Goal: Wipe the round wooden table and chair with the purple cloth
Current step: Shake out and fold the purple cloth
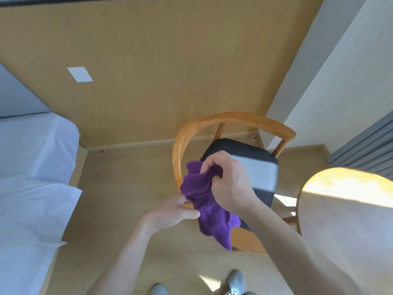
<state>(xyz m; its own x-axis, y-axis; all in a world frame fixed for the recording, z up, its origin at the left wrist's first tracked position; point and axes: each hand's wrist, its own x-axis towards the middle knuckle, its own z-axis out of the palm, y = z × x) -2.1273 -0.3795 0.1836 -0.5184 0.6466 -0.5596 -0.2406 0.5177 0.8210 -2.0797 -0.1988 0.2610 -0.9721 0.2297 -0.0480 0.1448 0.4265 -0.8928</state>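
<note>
The purple cloth (207, 206) hangs bunched between both hands, above the chair's left armrest. My right hand (228, 179) grips its upper part with curled fingers. My left hand (173, 212) pinches its lower left edge between thumb and fingers. The wooden chair (238, 119) has a curved light-wood back rail and a dark padded seat (253, 154), partly hidden behind my right hand and the cloth. The round wooden table (348, 209) fills the right side, sunlit along its far rim.
A bed with white sheets (32, 188) runs along the left. A wooden wall panel (170, 71) stands behind the chair, with grey curtains (365, 145) at the far right. My shoes (236, 279) stand on the wooden floor at the bottom.
</note>
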